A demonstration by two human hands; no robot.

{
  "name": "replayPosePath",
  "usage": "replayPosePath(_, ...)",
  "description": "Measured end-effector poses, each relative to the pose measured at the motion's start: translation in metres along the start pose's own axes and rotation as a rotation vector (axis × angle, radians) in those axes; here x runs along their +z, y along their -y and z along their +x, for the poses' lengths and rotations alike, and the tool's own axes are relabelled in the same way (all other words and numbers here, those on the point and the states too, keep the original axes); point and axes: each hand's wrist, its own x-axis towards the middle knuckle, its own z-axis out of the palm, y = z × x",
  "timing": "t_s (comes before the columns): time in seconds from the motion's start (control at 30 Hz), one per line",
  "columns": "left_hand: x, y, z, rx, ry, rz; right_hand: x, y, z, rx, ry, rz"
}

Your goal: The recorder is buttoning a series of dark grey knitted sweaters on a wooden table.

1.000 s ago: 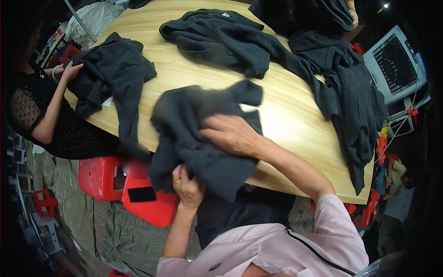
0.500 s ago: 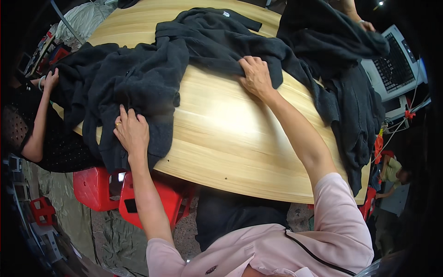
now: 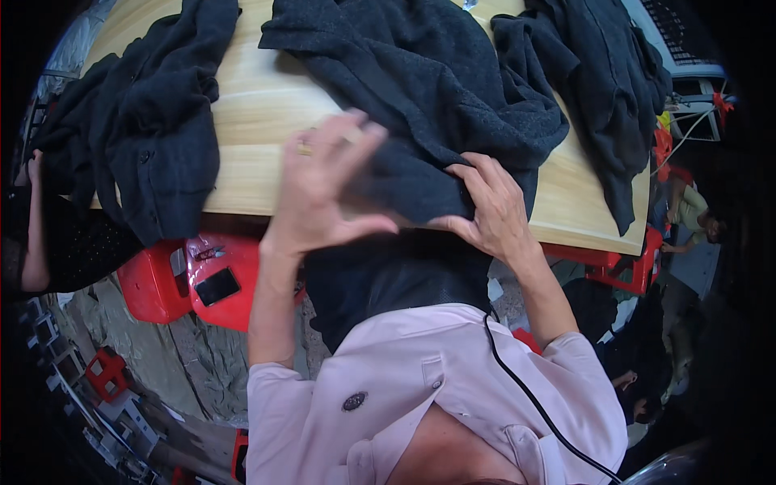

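Right hand [image 3: 489, 206] gripping the near edge of a dark grey sweater [image 3: 428, 97], fingers [image 3: 477, 174] curled and pinching the cloth. Left hand [image 3: 323, 190] raised just beside it, fingers spread wide, blurred, touching nothing clearly. Sweater spread across the wooden desk [image 3: 259, 121], its hem drooping over the near rim. Second dark garment [image 3: 153, 145] hanging off the desk's left side, above a red stool [image 3: 210, 279].

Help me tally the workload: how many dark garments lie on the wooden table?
3, maybe more beyond the frame: one garment at the left edge, one in the middle gripped by the right hand, one at the far right.
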Motion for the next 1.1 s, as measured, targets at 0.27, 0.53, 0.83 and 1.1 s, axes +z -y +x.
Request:
replayPosePath(0.27,0.050,-0.030,-0.031,0.037,0.096,-0.070,-0.054,-0.043,-0.070,0.329,-0.546,0.122)
replayPosePath(0.53,-0.068,-0.062,0.021,0.133,-0.286,0.107,-0.171,-0.110,-0.076,0.320,-1.203,-0.035)
replayPosePath(0.83,0.001,-0.073,-0.004,-0.090,0.560,0.285,-0.098,-0.141,-0.141,0.874,-0.221,-0.451)
replayPosePath(1.1,0.010,-0.069,0.012,0.080,0.338,0.198,-0.062,-0.104,-0.038,0.118,-0.518,-0.372)
